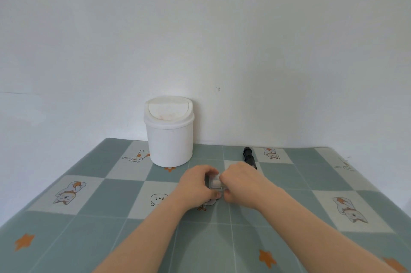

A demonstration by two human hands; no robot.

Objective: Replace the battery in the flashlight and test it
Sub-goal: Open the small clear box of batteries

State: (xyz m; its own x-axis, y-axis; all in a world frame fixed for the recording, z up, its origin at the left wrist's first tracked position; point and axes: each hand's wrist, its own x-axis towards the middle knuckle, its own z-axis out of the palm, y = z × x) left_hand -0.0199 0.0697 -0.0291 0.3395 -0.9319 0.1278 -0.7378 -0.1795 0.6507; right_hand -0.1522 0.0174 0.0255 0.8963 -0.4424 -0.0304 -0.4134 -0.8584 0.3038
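A small clear plastic case (215, 182) with something white inside sits between my two hands, just above the checked tablecloth. My left hand (197, 185) grips its left side with curled fingers. My right hand (241, 182) pinches its right side, thumb low and fingers over the top. The black flashlight (249, 158) lies on the table just beyond my right hand, apart from it, its wider head pointing toward the wall. Most of the case is hidden by my fingers.
A white bin with a swing lid (169, 131) stands at the back of the table (111, 217) against the wall, left of the flashlight. The table's left edge slants away at the left, and the wall closes the far side.
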